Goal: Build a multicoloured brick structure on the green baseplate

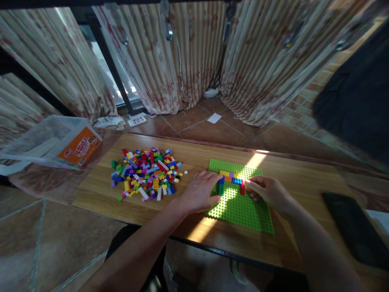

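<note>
A green baseplate (243, 215) lies on the wooden table, crossed by a bright patch of sunlight. Toward its far side stands a low build of joined bricks: a dark green brick (221, 189) at the left, a row with orange and blue bricks (236, 181), yellow ones behind, and a red brick (242, 190) at the right. My left hand (200, 190) is at the build's left end, thumb and fingers spread apart beside the dark green brick, fingertips touching the blue one there. At the right end my right hand (263, 188) pinches the red brick between thumb and fingers.
A heap of mixed loose bricks (148, 174) covers the table's left part. Beyond the left edge sits a clear plastic box (45, 150) with an orange label. A dark phone-like slab (352, 227) lies at the right. Striped curtains (182, 61) hang behind the table (188, 150).
</note>
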`<control>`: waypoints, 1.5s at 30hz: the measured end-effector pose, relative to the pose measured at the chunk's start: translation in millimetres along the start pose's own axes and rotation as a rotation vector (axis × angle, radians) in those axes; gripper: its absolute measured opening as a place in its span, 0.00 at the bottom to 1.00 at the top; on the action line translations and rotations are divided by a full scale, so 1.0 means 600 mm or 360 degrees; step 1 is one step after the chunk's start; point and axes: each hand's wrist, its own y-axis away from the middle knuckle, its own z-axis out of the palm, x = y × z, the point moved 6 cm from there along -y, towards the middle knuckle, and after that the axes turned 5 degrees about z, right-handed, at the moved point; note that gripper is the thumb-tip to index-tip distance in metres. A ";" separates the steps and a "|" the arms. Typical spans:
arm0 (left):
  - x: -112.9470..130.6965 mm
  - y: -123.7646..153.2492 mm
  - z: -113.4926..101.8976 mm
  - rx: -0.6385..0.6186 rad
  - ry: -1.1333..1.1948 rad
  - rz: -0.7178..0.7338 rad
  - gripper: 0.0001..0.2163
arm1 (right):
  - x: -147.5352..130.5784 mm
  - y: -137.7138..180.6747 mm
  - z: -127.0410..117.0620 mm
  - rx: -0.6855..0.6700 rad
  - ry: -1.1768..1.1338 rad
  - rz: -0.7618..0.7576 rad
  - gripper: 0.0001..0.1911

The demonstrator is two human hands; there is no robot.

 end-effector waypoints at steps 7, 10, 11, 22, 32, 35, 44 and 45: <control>-0.026 0.007 -0.038 0.0110 0.0190 0.0014 0.21 | 0.011 -0.002 -0.008 0.0271 0.0215 0.0026 0.26; -0.050 0.012 -0.073 0.0324 0.0260 -0.0053 0.15 | 0.003 0.001 -0.019 0.0460 0.0646 -0.0084 0.26; -0.061 0.016 -0.087 0.0382 0.0278 -0.0088 0.15 | 0.000 0.003 -0.023 0.0520 0.0729 -0.0083 0.25; -0.204 0.123 -0.237 0.0596 -0.0041 -0.0666 0.12 | -0.002 0.005 -0.029 0.0697 0.1061 -0.0138 0.25; -0.193 0.109 -0.202 0.0253 -0.0455 -0.0667 0.16 | -0.018 0.012 -0.023 0.0729 0.0948 -0.0209 0.25; -0.196 0.112 -0.201 0.0239 -0.0472 -0.0662 0.16 | -0.020 0.015 -0.021 0.0757 0.0925 -0.0276 0.24; -0.191 0.112 -0.209 0.0234 -0.0405 -0.0600 0.10 | -0.037 0.028 -0.016 0.0790 0.0844 -0.0292 0.22; -0.192 0.111 -0.208 0.0220 -0.0393 -0.0595 0.11 | -0.038 0.029 -0.016 0.0790 0.0824 -0.0285 0.22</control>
